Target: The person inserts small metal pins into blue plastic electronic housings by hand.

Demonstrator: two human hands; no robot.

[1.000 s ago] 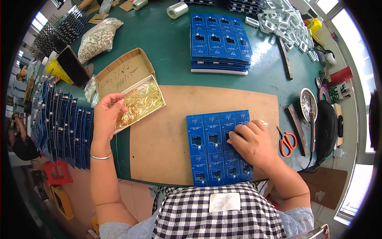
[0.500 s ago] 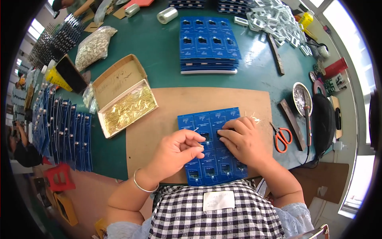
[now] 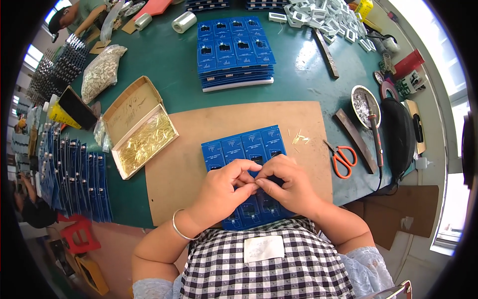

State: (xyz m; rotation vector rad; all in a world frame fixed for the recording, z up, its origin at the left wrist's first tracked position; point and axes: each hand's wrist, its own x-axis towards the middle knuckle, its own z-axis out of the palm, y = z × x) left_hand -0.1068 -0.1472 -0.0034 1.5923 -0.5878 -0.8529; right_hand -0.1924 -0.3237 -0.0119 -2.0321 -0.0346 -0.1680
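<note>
Over a blue circuit board panel (image 3: 226,149), my left hand (image 3: 219,194) and my right hand (image 3: 294,188) meet, thumbs and index fingers pinched together at the tips. Whatever sits between those fingertips is too small or hidden to make out. The panel lies slightly turned on a brown board (image 3: 189,124), its middle partly covered by my hands. Several loose thin gold pins (image 3: 300,137) lie just beyond my right hand. To the left, an open cardboard box (image 3: 132,102) holds a heap of similar gold pins (image 3: 147,142).
Stacked blue panels (image 3: 234,55) stand at the back, with pale frame-shaped parts (image 3: 318,17) to their right. Orange-handled scissors (image 3: 343,162), a metal bar (image 3: 356,141) and a soldering iron (image 3: 374,132) lie right. More panels (image 3: 74,172) stand upright left. Another person (image 3: 84,17) is at far left.
My right hand has left the panel's surface and joined my left at the fingertips. The panel is turned a little more. The whole view has shifted, uncovering the loose pins.
</note>
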